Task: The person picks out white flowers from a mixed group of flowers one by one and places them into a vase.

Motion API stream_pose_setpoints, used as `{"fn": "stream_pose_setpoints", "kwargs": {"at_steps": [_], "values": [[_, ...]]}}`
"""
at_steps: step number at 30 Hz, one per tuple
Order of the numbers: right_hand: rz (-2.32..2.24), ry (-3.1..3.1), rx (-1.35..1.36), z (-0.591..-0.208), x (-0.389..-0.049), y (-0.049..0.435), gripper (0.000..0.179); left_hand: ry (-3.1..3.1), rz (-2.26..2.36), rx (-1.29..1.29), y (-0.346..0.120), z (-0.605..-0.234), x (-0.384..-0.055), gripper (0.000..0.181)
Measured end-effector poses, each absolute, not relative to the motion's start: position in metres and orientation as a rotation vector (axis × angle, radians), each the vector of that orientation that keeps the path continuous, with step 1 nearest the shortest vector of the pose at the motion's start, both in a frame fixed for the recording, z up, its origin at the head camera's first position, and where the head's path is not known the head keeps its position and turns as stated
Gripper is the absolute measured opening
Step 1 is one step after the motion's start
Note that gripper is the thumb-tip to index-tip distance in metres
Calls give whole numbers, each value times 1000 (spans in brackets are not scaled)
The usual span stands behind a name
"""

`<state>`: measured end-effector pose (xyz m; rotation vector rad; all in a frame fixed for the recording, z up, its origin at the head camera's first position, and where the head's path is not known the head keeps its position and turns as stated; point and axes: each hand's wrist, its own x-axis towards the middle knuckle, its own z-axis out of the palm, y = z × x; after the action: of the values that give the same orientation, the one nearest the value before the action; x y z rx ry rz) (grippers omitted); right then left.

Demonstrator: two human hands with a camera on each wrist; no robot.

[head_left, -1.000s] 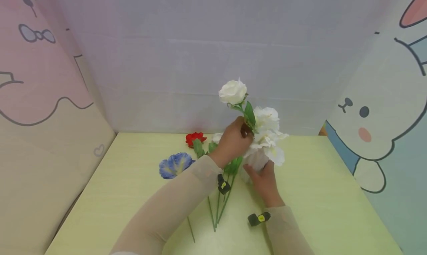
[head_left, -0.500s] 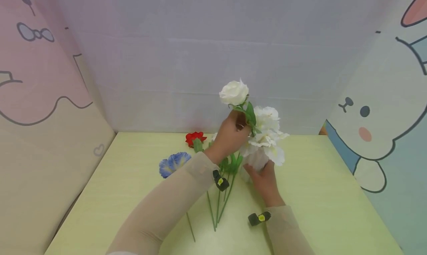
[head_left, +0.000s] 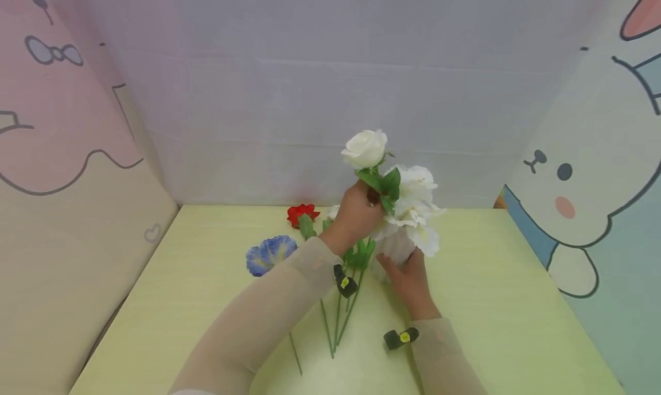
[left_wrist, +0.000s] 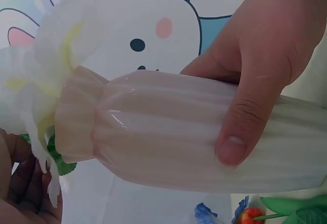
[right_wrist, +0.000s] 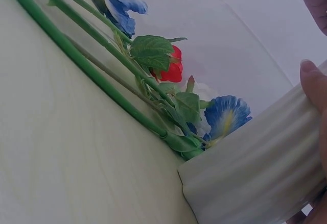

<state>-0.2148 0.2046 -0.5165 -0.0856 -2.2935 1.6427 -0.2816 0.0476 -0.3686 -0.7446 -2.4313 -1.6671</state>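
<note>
In the head view my left hand (head_left: 356, 214) pinches a white rose (head_left: 365, 149) by its leafy stem, just left of the vase's mouth. White ruffled flowers (head_left: 413, 211) stand in the vase. My right hand (head_left: 410, 283) grips the body of the pale fluted vase (head_left: 395, 251) low down. The left wrist view shows the vase (left_wrist: 158, 132) from the side, the right thumb lying across it; the left fingers (left_wrist: 30, 183) are curled beside its flared rim. Petals and the left hand hide the rose stem's lower end.
Left of the vase, a blue flower (head_left: 271, 256), a red flower (head_left: 302, 216) and other stems lie on the pale yellow table (head_left: 206, 309). Green stems (right_wrist: 102, 40) reach close to the vase's base. A plain pale wall (head_left: 258, 108) rises behind.
The white rose has dropped slightly and shifted a little right, and its leaves have turned. My left hand has moved slightly left and down. The right hand and vase stay put.
</note>
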Motion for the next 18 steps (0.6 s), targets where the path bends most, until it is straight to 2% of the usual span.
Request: {"fn": "stream_pose_setpoints", "kwargs": {"at_steps": [5,11,18], "values": [[1640,-2316,-98,-523,-217,208,57,-2494,-1594,-682,55,-370,-282,25],[1664,-2323,-129,-523,-217,208,72,-2588,-1434,-655,63,-375,-285,18],[1661,-2342,-131,-521,-215,208,77,-2622,-1425,-606,65,-372,-283,24]]}}
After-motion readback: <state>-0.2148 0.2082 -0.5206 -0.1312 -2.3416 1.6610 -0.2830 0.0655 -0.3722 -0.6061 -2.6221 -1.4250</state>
